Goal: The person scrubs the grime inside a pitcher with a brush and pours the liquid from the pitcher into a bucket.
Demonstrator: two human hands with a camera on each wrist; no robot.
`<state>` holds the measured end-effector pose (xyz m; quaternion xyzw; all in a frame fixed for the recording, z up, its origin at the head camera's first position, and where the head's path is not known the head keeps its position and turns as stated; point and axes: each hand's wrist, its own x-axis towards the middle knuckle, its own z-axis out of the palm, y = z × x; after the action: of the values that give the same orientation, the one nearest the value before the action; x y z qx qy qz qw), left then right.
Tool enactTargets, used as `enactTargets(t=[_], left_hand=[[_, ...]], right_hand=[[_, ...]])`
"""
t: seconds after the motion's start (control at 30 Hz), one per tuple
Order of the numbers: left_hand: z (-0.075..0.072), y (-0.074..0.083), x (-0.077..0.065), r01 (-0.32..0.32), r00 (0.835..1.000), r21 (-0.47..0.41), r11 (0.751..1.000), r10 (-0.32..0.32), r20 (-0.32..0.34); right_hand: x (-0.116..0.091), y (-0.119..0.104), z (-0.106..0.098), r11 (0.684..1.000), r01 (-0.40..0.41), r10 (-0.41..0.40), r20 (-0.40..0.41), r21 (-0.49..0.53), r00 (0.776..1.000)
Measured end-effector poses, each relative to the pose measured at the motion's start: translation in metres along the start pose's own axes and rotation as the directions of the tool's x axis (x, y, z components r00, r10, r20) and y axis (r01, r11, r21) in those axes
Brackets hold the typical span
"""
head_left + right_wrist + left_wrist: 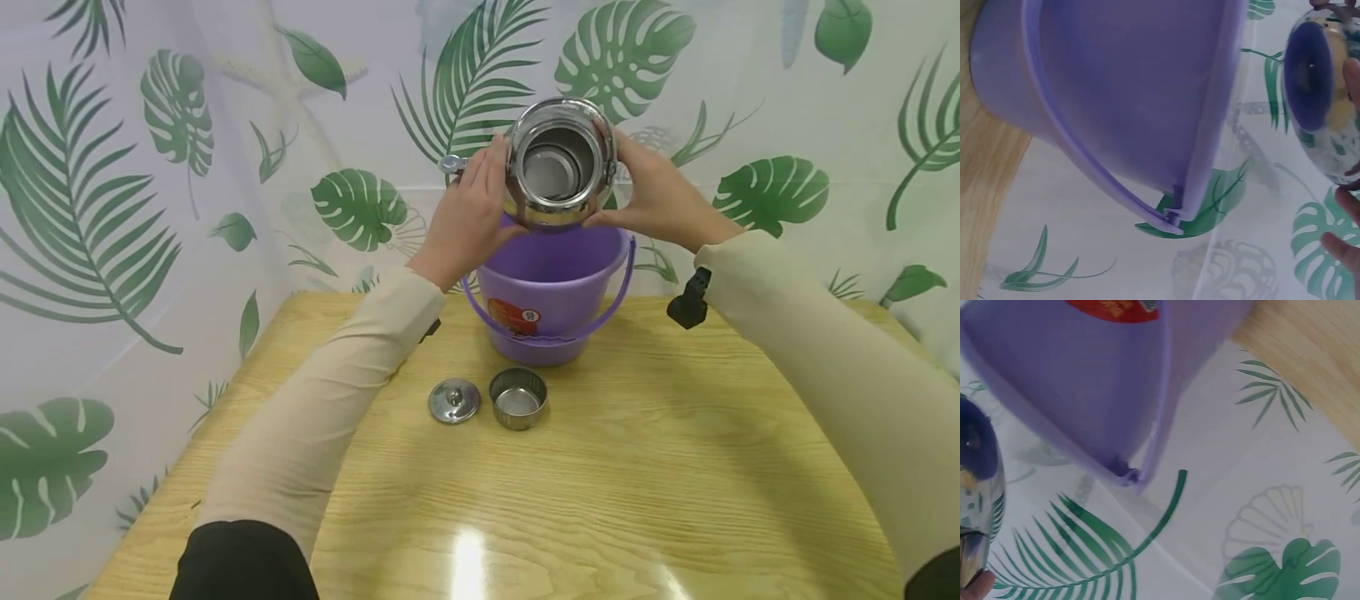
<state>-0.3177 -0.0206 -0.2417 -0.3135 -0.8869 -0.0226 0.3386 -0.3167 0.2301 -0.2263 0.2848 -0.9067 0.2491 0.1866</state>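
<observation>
A shiny steel teapot (557, 171) is held up above the purple bucket (555, 304), its open mouth turned toward the head camera and its spout (452, 164) pointing left. My left hand (472, 208) grips the pot's left side, by the spout. On the opposite side my right hand (660, 190) holds it, thumb low and fingers partly hidden behind. The right wrist view catches the pot's rounded polished surface (1310, 78) mirroring the bucket. At the left wrist view's edge, only part of the pot (975, 444) and a fingertip show.
On the wooden table (637, 483), a round steel lid (454, 402) with a knob lies left of a small steel strainer cup (517, 402), both in front of the bucket. The bucket's handle (626, 279) hangs down at its front. A leaf-patterned cloth (247, 125) covers the wall behind.
</observation>
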Motion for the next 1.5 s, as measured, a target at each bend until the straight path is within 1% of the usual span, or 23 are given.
enactTargets(t=[0.1,0.2,0.33,0.47,0.57,0.77,0.9,1.0,1.13,1.27,1.5], left_hand=[[0.01,-0.003,-0.001,-0.012,0.998,0.079,0.997,0.017,-0.067],[0.021,-0.005,-0.001,-0.019,0.988,0.133,0.991,0.039,-0.147],[0.032,-0.007,0.001,-0.026,0.97,0.166,0.986,0.064,-0.234],[0.038,-0.009,0.003,-0.028,0.955,0.182,0.983,0.08,-0.287],[0.04,-0.011,0.004,-0.034,0.944,0.185,0.982,0.092,-0.316],[0.044,-0.012,0.005,-0.052,0.929,0.19,0.98,0.117,-0.35],[0.047,-0.012,0.003,-0.046,0.919,0.198,0.979,0.119,-0.375],[0.049,-0.011,0.002,-0.038,0.91,0.192,0.981,0.114,-0.399],[0.053,-0.01,-0.001,-0.025,0.892,0.196,0.98,0.111,-0.438],[0.055,-0.007,-0.004,-0.005,0.878,0.219,0.976,0.11,-0.466],[0.058,-0.004,-0.006,0.007,0.85,0.242,0.97,0.122,-0.512]], right_hand=[[0.003,0.004,0.008,1.0,0.021,-0.02,-0.068,0.01,0.998],[0.005,0.008,0.016,0.999,0.043,-0.042,-0.126,0.005,0.991],[0.006,0.012,0.023,0.998,0.058,-0.061,-0.187,-0.021,0.981],[0.008,0.016,0.028,0.995,0.084,-0.096,-0.245,-0.062,0.965],[0.009,0.018,0.031,0.99,0.104,-0.128,-0.286,-0.097,0.95],[0.007,0.02,0.036,0.985,0.126,-0.161,-0.351,-0.122,0.922],[0.005,0.023,0.04,0.976,0.153,-0.201,-0.381,-0.153,0.902],[0.004,0.025,0.044,0.967,0.182,-0.241,-0.401,-0.18,0.884],[0.003,0.028,0.049,0.947,0.225,-0.304,-0.419,-0.228,0.855],[0.001,0.028,0.053,0.937,0.243,-0.334,-0.443,-0.25,0.832],[0.0,0.031,0.06,0.925,0.282,-0.377,-0.518,-0.256,0.767]])
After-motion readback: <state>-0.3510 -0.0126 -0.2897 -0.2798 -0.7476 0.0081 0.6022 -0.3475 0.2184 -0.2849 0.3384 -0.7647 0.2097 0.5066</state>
